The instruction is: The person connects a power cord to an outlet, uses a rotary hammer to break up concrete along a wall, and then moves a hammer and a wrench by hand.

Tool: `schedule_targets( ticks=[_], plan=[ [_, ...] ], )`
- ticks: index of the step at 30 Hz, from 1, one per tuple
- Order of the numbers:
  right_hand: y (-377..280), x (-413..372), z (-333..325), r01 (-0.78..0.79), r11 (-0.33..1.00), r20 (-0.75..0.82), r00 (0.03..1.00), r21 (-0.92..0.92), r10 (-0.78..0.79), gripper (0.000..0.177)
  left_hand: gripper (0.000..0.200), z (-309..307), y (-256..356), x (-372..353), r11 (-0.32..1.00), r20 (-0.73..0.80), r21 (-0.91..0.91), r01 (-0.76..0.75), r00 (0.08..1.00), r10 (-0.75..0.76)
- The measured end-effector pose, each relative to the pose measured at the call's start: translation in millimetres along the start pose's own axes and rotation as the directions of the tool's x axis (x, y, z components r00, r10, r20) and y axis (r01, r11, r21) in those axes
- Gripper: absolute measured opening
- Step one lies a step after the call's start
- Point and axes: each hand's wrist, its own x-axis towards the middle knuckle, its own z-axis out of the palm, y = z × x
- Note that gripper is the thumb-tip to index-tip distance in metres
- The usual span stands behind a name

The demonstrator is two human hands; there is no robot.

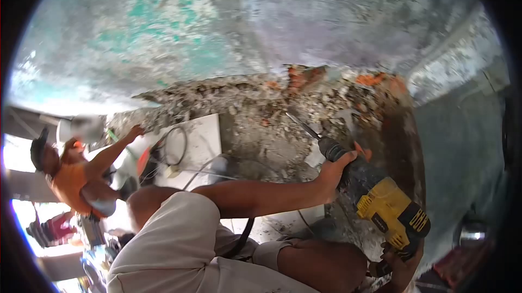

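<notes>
A yellow and black power drill (385,206) lies across the right of the view, its long metal bit (302,125) pointing up and left over the rubble. My left hand (335,175) is wrapped round its dark front part, just behind the chuck. At the rear handle, low on the right, my right hand (401,265) is closed, partly hidden by the tool. The bit's tip is over broken masonry (261,108) at the foot of the wall; whether it touches cannot be told. A hammer (350,124) with an orange-red grip lies just beyond the drill.
The wall (217,26) has peeling grey and green paint. A white board (209,138) carries a looped cable (184,146). At the left, a person (73,176) in an orange top and dark cap reaches toward the wall. A shiny metal object (472,235) stands at the lower right.
</notes>
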Motion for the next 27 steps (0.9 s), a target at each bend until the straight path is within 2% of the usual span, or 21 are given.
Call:
schedule_targets(
  ticks=[1, 3, 4, 5, 7, 8, 10, 11, 13, 15, 17, 18, 19, 20, 21, 22, 23, 24, 25, 26, 27],
  plan=[
    [6.8, 14.7, 3.3, 0.015, 1.0, 0.016, 1.0, 0.007, -0.015, 0.083, 0.047, -11.3, 6.3, 1.7, 0.999, -0.036, -0.001, -0.039, 0.999, 0.039],
    [15.4, 40.8, 19.3, 0.025, 0.999, 0.069, 0.997, 0.029, -0.027, 0.086, 0.046, -29.1, 22.2, 3.0, 0.991, -0.315, 0.13, -0.03, 0.946, 0.07],
    [13.8, 55.2, 34.7, -0.058, 0.993, 0.121, 0.992, 0.106, 0.045, 0.083, 0.047, -35.0, 36.4, -2.1, 0.978, -0.38, 0.209, -0.027, 0.919, 0.106],
    [14.1, 68.4, 47.4, -0.15, 0.973, 0.171, 0.978, 0.173, 0.12, 0.08, 0.047, -46.4, 47.0, -6.2, 0.977, -0.405, 0.212, -0.038, 0.906, 0.123],
    [35.5, 100.4, 77.8, -0.134, 0.963, 0.353, 0.935, 0.234, 0.044, 0.08, 0.045, -70.2, 71.8, -13.6, 0.97, -0.459, 0.193, -0.147, 0.86, 0.222],
    [30.5, 110.9, 99.0, -0.133, 0.958, 0.452, 0.892, 0.255, 0.003, 0.078, 0.043, -73.2, 91.6, -23.9, 0.969, -0.641, 0.245, -0.039, 0.743, 0.192],
    [39.6, 119.1, 139.3, -0.143, 0.925, 0.588, 0.803, 0.351, -0.099, 0.074, 0.04, -108.1, 123.0, -45.9, 0.948, -0.734, 0.317, 0.006, 0.635, 0.241],
    [56.7, 125.2, 160.6, -0.15, 0.896, 0.625, 0.763, 0.418, -0.164, 0.072, 0.038, -138.7, 137.9, -53.0, 0.931, -0.663, 0.358, -0.071, 0.682, 0.307],
    [71.1, 130.5, 200.2, -0.069, 0.92, 0.7, 0.671, 0.386, -0.243, 0.069, 0.037, -148.7, 166.4, -88.7, 0.941, -0.539, 0.302, -0.154, 0.786, 0.302],
    [70.4, 122.7, 234.5, -0.01, 0.947, 0.744, 0.621, 0.322, -0.246, 0.068, 0.039, -177.4, 189.8, -110.1, 0.915, -0.556, 0.313, -0.253, 0.732, 0.393],
    [65.6, 115.9, 260.4, -0.018, 0.955, 0.817, 0.524, 0.295, -0.242, 0.066, 0.033, -197.5, 207.8, -133.2, 0.907, -0.575, 0.347, -0.238, 0.71, 0.407],
    [84.5, 111.5, 277.8, -0.049, 0.95, 0.822, 0.515, 0.31, -0.241, 0.071, 0.033, -208.6, 212.6, -143.2, 0.914, -0.573, 0.332, -0.231, 0.72, 0.39],
    [83.4, 108.7, 281.3, -0.044, 0.955, 0.822, 0.522, 0.292, -0.227, 0.071, 0.032, -215.6, 217.5, -153.6, 0.897, -0.581, 0.338, -0.284, 0.687, 0.436],
    [79.0, 108.2, 286.1, -0.054, 0.982, 0.87, 0.475, 0.182, -0.135, 0.076, 0.031, -223.5, 225.0, -162.7, 0.875, -0.585, 0.343, -0.341, 0.651, 0.483],
    [74.2, 105.8, 290.4, -0.063, 0.996, 0.904, 0.426, 0.064, -0.031, 0.081, 0.031, -235.6, 230.8, -172.3, 0.883, -0.583, 0.322, -0.342, 0.664, 0.469],
    [66.3, 106.3, 289.0, -0.094, 0.996, 0.906, 0.422, -0.007, 0.047, 0.088, 0.03, -250.2, 235.3, -182.2, 0.866, -0.563, 0.325, -0.379, 0.659, 0.5],
    [67.5, 108.8, 287.9, -0.092, 0.995, 0.901, 0.427, -0.038, 0.074, 0.088, 0.029, -266.1, 238.9, -192.0, 0.85, -0.547, 0.323, -0.415, 0.652, 0.526],
    [69.6, 112.1, 284.5, -0.058, 0.992, 0.871, 0.475, -0.112, 0.126, 0.088, 0.029, -281.7, 244.3, -201.2, 0.863, -0.55, 0.295, -0.41, 0.666, 0.505],
    [71.2, 117.2, 279.9, -0.023, 0.982, 0.835, 0.522, -0.188, 0.172, 0.088, 0.029, -297.8, 250.5, -209.1, 0.855, -0.573, 0.306, -0.418, 0.637, 0.517],
    [75.0, 123.3, 272.7, -0.021, 0.976, 0.827, 0.528, -0.216, 0.194, 0.088, 0.029, -316.7, 257.4, -217.1, 0.846, -0.596, 0.319, -0.427, 0.604, 0.529],
    [80.3, 128.2, 262.0, 0.066, 0.946, 0.784, 0.579, -0.319, 0.224, 0.087, 0.029, -338.8, 263.7, -224.6, 0.838, -0.545, 0.286, -0.465, 0.64, 0.541]
  ],
)
